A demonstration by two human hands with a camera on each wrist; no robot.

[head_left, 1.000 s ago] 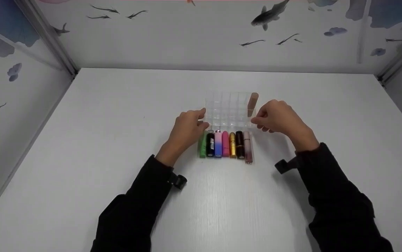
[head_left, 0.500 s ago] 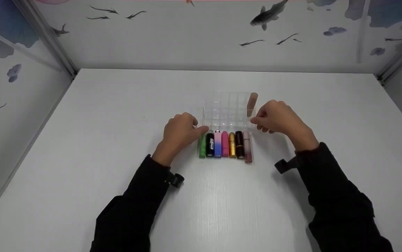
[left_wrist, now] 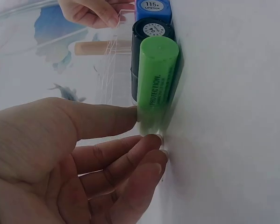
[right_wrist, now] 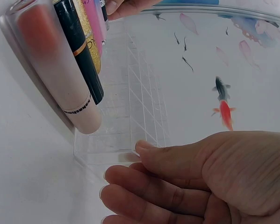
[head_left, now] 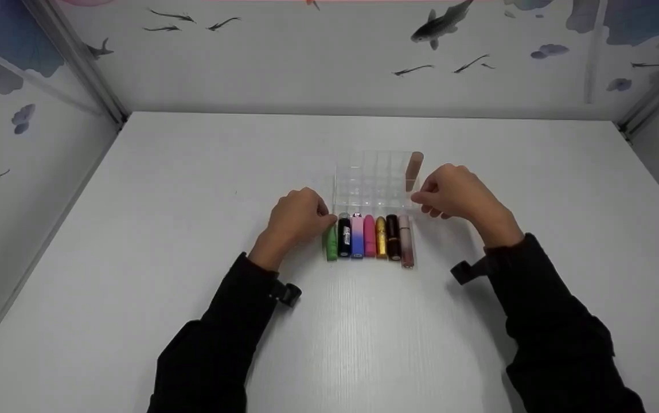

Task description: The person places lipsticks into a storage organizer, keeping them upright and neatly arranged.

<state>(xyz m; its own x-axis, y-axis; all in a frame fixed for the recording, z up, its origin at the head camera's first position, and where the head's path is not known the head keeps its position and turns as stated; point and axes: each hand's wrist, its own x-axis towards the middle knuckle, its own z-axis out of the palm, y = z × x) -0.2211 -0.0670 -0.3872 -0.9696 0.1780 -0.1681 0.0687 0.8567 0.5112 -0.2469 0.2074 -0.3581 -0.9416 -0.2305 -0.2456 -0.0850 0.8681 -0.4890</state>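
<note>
My left hand (head_left: 296,217) pinches the upper end of a green lip balm tube (left_wrist: 158,70) between thumb and fingers. This tube lies at the left end of a row of lipsticks on the table. Beside it are a black lipstick (head_left: 344,236), a pink-and-blue lipstick (head_left: 357,236), a pink one (head_left: 370,236), a gold one (head_left: 381,238), a dark one with a gold band (head_left: 393,238) and a pinkish lip gloss tube (head_left: 406,241). Behind the row stands a clear compartment organizer (head_left: 363,195). My right hand (head_left: 458,192) holds its near right corner between thumb and index finger.
A tan tube (head_left: 414,171) leans in the organizer's right-hand compartment. The white table (head_left: 191,172) is bounded at the back and sides by panels (head_left: 306,63) printed with fish and flowers.
My left hand has left the organizer's left side and come down to the green lip balm tube, which has shifted slightly away from the black lipstick. The right hand stays put.
</note>
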